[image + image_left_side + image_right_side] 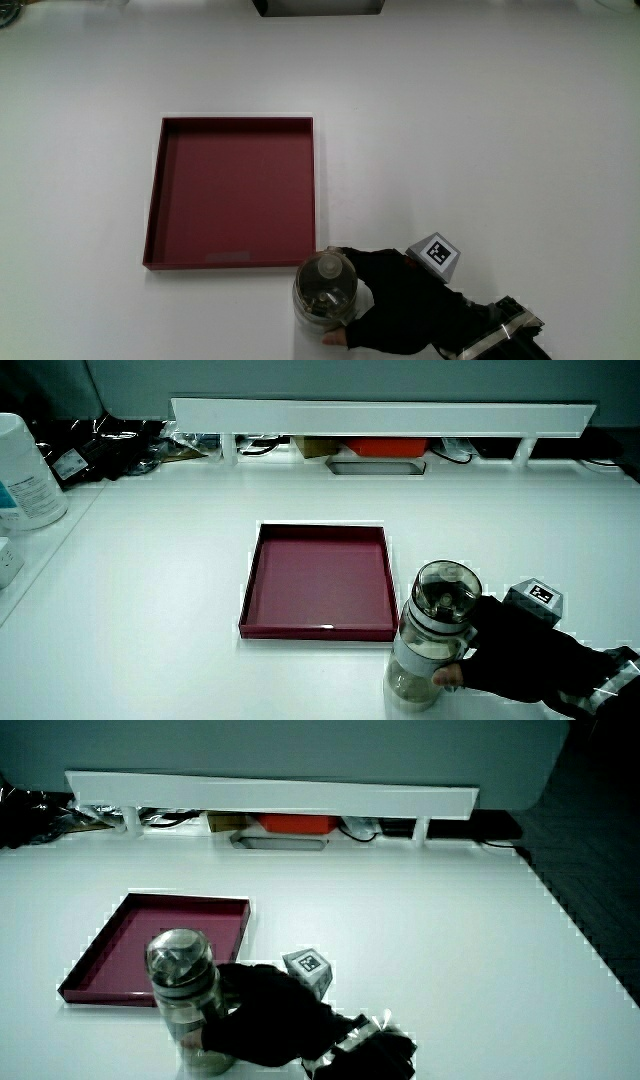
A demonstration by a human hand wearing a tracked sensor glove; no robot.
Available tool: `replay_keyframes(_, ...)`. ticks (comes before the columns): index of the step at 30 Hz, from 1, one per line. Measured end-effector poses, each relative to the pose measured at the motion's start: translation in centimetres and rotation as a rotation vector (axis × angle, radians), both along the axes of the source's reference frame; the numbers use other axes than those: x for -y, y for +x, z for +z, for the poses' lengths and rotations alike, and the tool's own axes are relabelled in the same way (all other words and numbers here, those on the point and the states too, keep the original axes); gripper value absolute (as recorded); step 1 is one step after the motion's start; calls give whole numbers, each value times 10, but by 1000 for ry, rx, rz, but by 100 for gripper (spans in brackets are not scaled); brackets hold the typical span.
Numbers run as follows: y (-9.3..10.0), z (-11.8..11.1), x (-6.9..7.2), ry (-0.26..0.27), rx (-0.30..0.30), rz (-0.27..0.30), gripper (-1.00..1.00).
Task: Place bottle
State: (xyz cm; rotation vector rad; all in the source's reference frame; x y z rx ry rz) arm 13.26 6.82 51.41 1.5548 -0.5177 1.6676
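We've got a white table (480, 130) with a dark red tray (232, 192), and the clear bottle (325, 288) stands upright just off the tray's near corner, our gloved hand (400, 310) with fingers (452, 677) clamped around it.

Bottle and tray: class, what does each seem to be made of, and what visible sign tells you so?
Bottle: looks like clear glass or hard plastic, glossy, since its contents show through the wall; which of the two is unclear. The hand has its grip closed around it.

Tray: dark red with a matte floor and thin straight walls, possibly plastic or coated board.
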Motion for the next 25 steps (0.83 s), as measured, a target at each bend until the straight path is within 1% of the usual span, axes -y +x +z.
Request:
replay_keyframes(1, 0, -1, 0, -9, 7, 1, 0)
replay_keyframes(2, 0, 0, 0, 2, 3, -2, 0)
replay_keyframes(4, 1, 0, -1, -15, 9, 1, 0)
replay_keyframes(5, 1, 1, -1, -16, 8, -4, 0)
replay_keyframes(6, 1, 1, -2, -14, 14, 4, 0)
replay_keyframes(7, 1, 2, -2, -9, 2, -2, 0)
replay_keyframes(10, 1, 3, -3, -14, 6, -4, 0)
replay_keyframes(12, 1, 2, -2, -29, 15, -5, -10)
replay_keyframes(13, 1, 3, -3, -22, 12, -8, -15)
replay_keyframes(16, 1, 3, -3, -31, 17, -10, -30)
replay_keyframes(17, 2, 2, -3, -26, 12, -9, -35)
replay_keyframes(20, 3, 1, -3, -39, 3, -28, -50)
replay_keyframes(21, 4, 0, -3, -40, 15, -29, -55)
replay_keyframes(22, 5, -3, -3, -61, 13, -41, -60)
replay_keyframes(23, 8, -1, -2, -57, -6, -53, -65)
replay_keyframes(24, 9, -6, -1, -74, 4, -55, -70)
replay_keyframes(25, 13, -7, 0, -113, 7, -56, -75)
